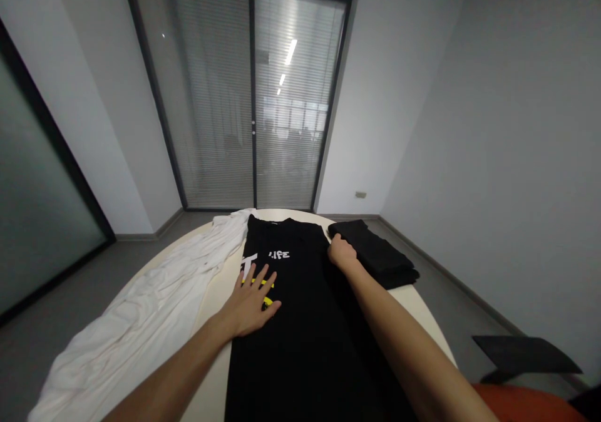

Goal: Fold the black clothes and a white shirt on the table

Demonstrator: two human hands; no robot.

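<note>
A black T-shirt (300, 322) lies lengthwise on the table, its sides drawn in to a long narrow shape. White lettering and yellow print show on its left part. My left hand (251, 303) rests flat over the yellow print, fingers spread. At the shirt's right edge, near the top, my right hand (342, 250) is closed with curled fingers on the fabric; its fingertips are hidden. Just beyond that hand sits a folded stack of black cloth (375, 253).
Rumpled white cloth (136, 315) covers the left side of the pale round table (417, 309) and hangs over its edge. A chair with an orange seat (516, 403) and black armrest (526, 354) stands at lower right. Glass panels with blinds (253, 96) are behind.
</note>
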